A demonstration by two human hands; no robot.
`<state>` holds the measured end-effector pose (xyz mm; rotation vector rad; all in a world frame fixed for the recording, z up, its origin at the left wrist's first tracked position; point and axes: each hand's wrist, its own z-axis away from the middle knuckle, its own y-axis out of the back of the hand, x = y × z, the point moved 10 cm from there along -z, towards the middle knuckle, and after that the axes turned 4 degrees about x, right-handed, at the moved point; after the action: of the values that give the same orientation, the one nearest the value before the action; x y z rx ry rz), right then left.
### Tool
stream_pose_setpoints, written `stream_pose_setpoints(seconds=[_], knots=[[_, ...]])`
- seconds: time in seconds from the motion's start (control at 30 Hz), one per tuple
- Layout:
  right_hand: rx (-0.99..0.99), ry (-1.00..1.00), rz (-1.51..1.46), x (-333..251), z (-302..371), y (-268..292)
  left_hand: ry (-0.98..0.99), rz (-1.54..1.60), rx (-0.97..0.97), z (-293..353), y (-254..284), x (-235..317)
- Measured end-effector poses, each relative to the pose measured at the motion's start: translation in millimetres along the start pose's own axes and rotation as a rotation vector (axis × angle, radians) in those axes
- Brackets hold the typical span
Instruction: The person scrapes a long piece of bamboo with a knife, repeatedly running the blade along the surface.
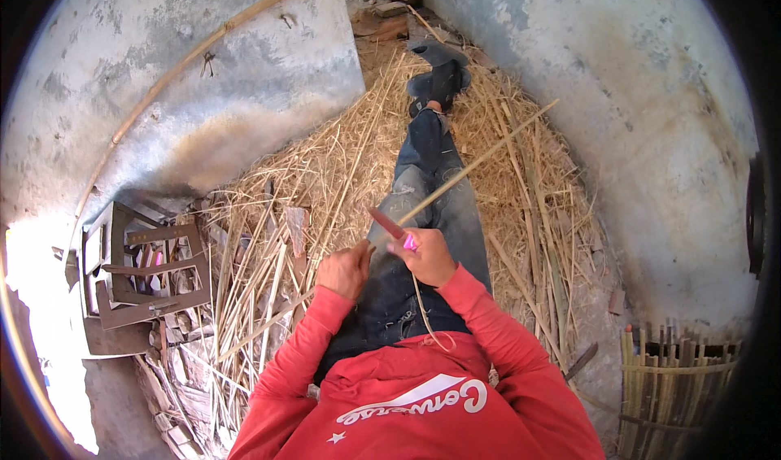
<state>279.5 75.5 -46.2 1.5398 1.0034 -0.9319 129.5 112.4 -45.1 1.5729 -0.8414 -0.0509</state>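
My right hand [429, 257] is closed round a knife [386, 222], its reddish-brown blade pointing up and to the left. Something bright pink [410, 242] shows at the fingers of that hand. A long, pale bamboo strip [480, 161] slants over my legs, from the far right down toward my hands, and passes close by the blade. Just left of the knife, my left hand [343, 270] is closed on the strip's near part; the fingers hide the grip. A thin pale strand [425, 305] hangs below my right hand onto my lap.
My outstretched legs [439, 191] lie over straw-like shavings [342, 167]. Bamboo strips [537, 208] lie on both sides. A dark wooden frame [154, 269] stands at left, and a slatted bamboo basket [675, 387] at lower right. Worn plaster walls [651, 135] and a leaning panel [268, 78] close in.
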Motion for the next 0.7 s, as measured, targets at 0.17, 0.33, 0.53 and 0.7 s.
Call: stream_pose_setpoints(seconds=[0.17, 0.33, 0.53, 0.7], knots=[[-0.221, 0.045, -0.32, -59.2, 30.7, -33.9, 0.3, -0.016, 0.144, -12.4, -20.4, -135.7], [0.569, -0.037, -0.018, 20.4, 1.8, 107.3, 0.383, 0.453, -0.026, 9.4, -1.8, -117.1], [0.604, -0.077, -0.084, 14.6, -19.4, 119.9, 0.278, 0.647, -0.161, 26.1, 12.1, -33.8], [0.614, -0.16, -0.296, 8.6, -24.4, 105.1, 0.103, 0.502, -0.204, 13.7, 28.6, 7.8]])
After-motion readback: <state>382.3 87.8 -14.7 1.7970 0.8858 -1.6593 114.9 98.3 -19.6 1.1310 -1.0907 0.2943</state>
